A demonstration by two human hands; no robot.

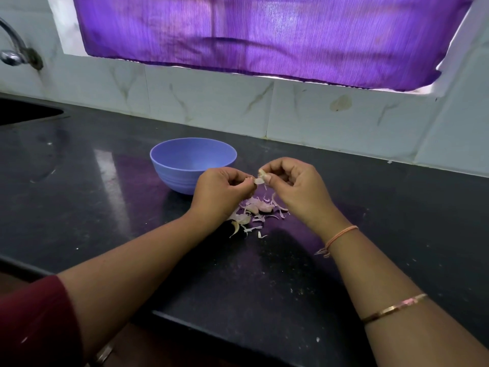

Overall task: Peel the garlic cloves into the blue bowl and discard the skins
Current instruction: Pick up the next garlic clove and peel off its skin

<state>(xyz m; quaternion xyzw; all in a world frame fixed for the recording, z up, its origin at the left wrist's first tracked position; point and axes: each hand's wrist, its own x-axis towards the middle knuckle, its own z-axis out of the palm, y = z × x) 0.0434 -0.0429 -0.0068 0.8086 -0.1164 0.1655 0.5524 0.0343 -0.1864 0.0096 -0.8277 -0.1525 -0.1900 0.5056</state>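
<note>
Pinching one garlic clove (260, 179) between them, both hands are raised just above the bench (105, 207), right of the blue bowl. Left hand (219, 190): fingers curled, thumb and forefinger nipping the clove's left end. Right hand (293, 185): fingers curled, thumb and forefinger gripping the clove's right side, with a pale flap of skin standing up from it. Blue bowl (182, 178): upright on the bench, just behind and left of the left hand, apart from the clove. Skins (251, 219): a loose pale-pink heap on the bench directly below the hands, with a few pinkish cloves (264, 207) lying among them; whether those are peeled cannot be told. Right wrist: orange thread band (341, 235); further up the forearm, a thin metal bangle (394, 307). Left arm: dark red sleeve (34, 313) at the lower left edge. Bench: dark, glossy, speckled with crumbs. Behind: white tiled wall (211, 102), purple curtain (264, 30) over a window, tap (13, 49) and sink (23, 112) at far left.
</note>
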